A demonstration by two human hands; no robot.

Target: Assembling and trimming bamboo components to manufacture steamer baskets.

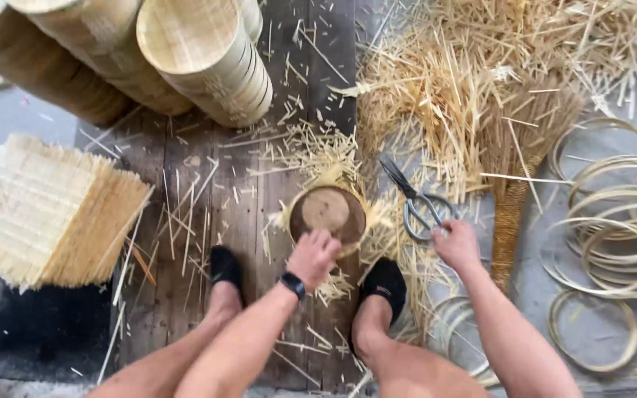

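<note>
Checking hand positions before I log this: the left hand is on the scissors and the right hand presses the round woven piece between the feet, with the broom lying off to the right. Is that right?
The hands are swapped. In the head view, the right hand is on the scissors, and the left hand presses the round woven piece between the feet. The broom does lie to the right.

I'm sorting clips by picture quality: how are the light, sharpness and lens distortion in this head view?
Head view: soft, even light with no glare and only faint shadows; the left hand on the round wooden block looks slightly smeared, while the right hand at the scissors is crisper; the basket stacks and bamboo rings stretch toward the edges, suggesting a wide lens.
</note>
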